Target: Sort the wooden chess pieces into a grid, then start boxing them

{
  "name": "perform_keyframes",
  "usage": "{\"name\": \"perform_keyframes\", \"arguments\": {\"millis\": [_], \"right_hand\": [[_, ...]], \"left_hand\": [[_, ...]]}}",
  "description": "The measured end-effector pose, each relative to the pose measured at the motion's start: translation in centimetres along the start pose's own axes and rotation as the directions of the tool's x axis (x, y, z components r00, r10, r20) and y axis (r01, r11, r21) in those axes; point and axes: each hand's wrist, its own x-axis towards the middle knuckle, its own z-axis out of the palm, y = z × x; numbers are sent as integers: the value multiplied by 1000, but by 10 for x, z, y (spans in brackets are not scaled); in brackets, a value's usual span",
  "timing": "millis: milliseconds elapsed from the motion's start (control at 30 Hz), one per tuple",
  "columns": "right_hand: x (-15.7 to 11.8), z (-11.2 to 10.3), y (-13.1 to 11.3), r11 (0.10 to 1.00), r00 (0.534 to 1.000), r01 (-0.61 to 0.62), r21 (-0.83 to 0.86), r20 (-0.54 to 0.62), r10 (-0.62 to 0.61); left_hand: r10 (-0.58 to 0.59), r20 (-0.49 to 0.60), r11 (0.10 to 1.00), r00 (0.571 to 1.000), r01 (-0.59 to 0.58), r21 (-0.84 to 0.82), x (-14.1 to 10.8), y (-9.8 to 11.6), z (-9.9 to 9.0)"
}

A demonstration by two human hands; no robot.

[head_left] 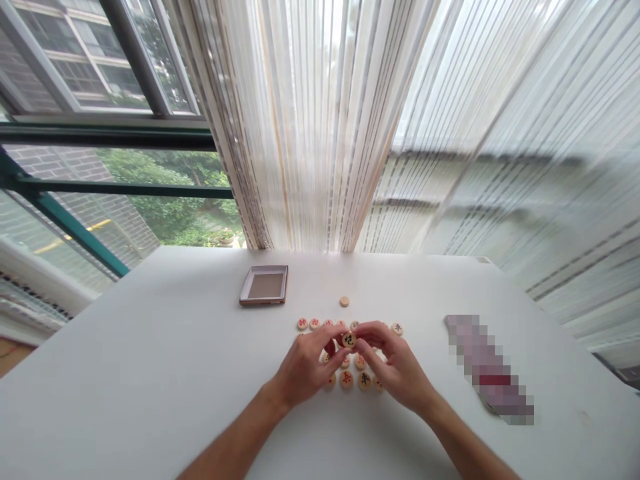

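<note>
Between the fingertips of both hands is a round xiangqi piece (349,341) with a black character facing me. My left hand (307,363) pinches it from the left, and my right hand (395,363) from the right. Beneath and around them, several more xiangqi pieces lie in rows on the white table (175,373). A red-lettered piece (302,323) is at the back row's left end, a black-lettered piece (397,329) at its right. In front are a red piece (347,380) and a black piece (365,381). My hands hide part of the rows.
A shallow square box tray (243,295) stands at the back left. One blank-looking round piece (345,301) lies behind the rows. To the right is a long pixelated item (490,370). Striped curtains (310,133) and a window border the table's far edge.
</note>
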Motion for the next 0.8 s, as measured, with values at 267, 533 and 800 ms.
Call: {"name": "perform_keyframes", "arguments": {"millis": [267, 533, 800], "right_hand": [[1, -4, -2, 995, 999, 51, -87, 23, -50], [2, -4, 3, 996, 998, 40, -74, 42, -37], [1, -4, 7, 998, 1000, -12, -68, 5, 12]], "left_hand": [[-8, 20, 1000, 1000, 8, -13, 0, 2, 0], [22, 21, 1000, 1000, -22, 12, -1, 0, 2], [85, 42, 994, 995, -88, 68, -1, 6, 2]]}}
